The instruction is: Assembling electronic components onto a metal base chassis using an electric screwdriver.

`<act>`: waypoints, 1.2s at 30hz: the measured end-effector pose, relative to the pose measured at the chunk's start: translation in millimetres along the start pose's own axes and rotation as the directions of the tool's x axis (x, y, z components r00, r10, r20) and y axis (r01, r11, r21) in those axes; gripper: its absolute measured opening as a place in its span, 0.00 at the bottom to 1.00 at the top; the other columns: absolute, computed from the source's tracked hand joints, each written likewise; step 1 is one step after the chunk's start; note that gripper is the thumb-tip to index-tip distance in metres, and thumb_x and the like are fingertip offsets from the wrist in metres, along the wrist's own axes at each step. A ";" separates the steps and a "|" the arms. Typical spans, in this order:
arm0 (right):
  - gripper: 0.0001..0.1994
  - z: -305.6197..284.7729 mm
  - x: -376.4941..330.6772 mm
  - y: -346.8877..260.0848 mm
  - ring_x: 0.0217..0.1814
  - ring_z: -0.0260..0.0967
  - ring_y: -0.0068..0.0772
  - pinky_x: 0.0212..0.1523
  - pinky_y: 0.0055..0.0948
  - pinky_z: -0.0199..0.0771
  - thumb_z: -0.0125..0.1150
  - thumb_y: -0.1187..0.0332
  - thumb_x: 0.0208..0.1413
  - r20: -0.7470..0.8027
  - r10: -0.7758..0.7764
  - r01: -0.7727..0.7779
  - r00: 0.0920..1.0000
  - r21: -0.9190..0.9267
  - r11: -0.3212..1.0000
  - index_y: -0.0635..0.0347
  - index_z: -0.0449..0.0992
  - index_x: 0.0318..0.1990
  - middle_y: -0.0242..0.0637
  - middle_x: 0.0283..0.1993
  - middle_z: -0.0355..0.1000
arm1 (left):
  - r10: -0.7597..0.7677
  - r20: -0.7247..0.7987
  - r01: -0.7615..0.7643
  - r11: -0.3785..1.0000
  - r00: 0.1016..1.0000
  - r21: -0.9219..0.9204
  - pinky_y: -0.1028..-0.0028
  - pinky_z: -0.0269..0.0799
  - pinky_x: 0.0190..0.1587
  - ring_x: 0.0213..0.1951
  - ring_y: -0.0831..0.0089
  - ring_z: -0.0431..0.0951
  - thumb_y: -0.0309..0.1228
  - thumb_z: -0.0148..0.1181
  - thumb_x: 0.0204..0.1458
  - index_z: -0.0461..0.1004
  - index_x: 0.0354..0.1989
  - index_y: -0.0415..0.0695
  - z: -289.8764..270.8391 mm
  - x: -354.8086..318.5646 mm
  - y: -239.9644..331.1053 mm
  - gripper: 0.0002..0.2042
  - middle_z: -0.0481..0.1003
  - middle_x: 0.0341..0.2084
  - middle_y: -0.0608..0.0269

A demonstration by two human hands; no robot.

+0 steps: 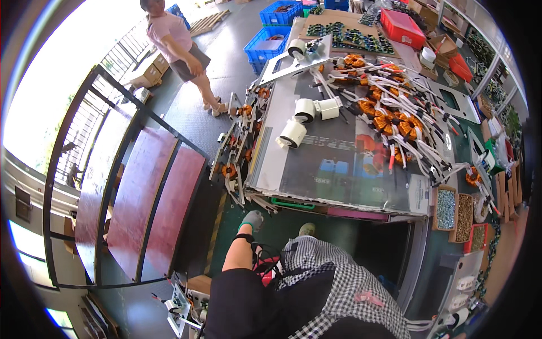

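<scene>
My left hand wears a grey glove and hangs low beside the near left corner of the workbench. Its fingers look curled in, with nothing visible in them. My right hand is out of the picture. Closest to the left hand are several orange copper-wound coils with dark and white leads, crowded along the bench's left side. On the bench top lies a large heap of similar coils with white sleeved leads. White cylinders rest left of the heap, and a metal plate carrying another white cylinder lies behind them.
A black-framed rack with reddish boards stands to the left. Another person is beyond it. Blue crates, a red bin and green circuit boards are at the back. Small boxes of hardware sit right.
</scene>
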State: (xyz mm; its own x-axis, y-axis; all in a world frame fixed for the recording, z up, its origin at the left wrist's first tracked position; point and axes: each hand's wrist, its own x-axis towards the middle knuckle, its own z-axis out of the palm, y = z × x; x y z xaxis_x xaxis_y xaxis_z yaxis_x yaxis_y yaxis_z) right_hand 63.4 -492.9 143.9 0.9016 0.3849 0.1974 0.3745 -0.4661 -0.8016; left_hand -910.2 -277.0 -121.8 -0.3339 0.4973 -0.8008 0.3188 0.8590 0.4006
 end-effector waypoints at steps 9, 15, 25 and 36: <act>0.18 90.7 -44.9 -120.4 0.57 0.63 0.37 0.59 0.33 0.62 0.47 0.66 0.64 0.237 -0.141 0.120 0.961 0.102 0.988 0.63 0.65 0.59 0.38 0.53 0.66 | -0.160 -0.566 -0.276 0.748 0.809 -0.604 0.62 0.75 0.38 0.35 0.59 0.78 0.32 0.48 0.60 0.69 0.52 0.43 -59.3 67.5 5.6 0.14 0.76 0.36 0.53; 0.16 178.8 -116.4 -257.5 0.41 0.68 0.24 0.43 0.24 0.70 0.50 0.66 0.63 0.463 -0.097 0.002 0.881 0.202 0.979 0.62 0.68 0.55 0.34 0.43 0.69 | 0.507 -0.618 -0.534 0.830 0.601 0.161 0.58 0.68 0.50 0.47 0.47 0.72 0.37 0.58 0.52 0.63 0.60 0.39 -74.7 10.4 105.6 0.27 0.71 0.47 0.42; 0.16 418.3 -393.3 -439.6 0.46 0.68 0.27 0.48 0.27 0.68 0.57 0.69 0.52 0.955 -0.121 0.513 0.270 -0.037 0.858 0.61 0.72 0.50 0.32 0.42 0.70 | 0.715 -0.527 -0.541 0.696 0.460 0.472 0.55 0.67 0.50 0.49 0.46 0.70 0.42 0.54 0.54 0.60 0.64 0.42 -53.8 20.6 109.2 0.30 0.66 0.51 0.38; 0.23 453.8 -503.0 -430.0 0.43 0.73 0.43 0.47 0.36 0.73 0.61 0.62 0.50 0.903 -0.319 0.718 -0.287 0.423 0.553 0.57 0.71 0.55 0.43 0.43 0.74 | 0.690 -0.467 -0.488 0.723 0.553 0.490 0.55 0.66 0.53 0.52 0.44 0.68 0.42 0.55 0.51 0.59 0.64 0.47 -57.3 9.9 117.3 0.31 0.65 0.53 0.38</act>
State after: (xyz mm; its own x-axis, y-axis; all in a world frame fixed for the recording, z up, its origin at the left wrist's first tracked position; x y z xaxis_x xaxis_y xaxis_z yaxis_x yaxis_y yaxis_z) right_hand -649.4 -124.6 133.2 -0.5739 0.7576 -0.3111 0.7624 0.3556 -0.5406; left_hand -926.9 -164.4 -57.2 -0.3792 0.9244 0.0411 0.8276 0.3189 0.4619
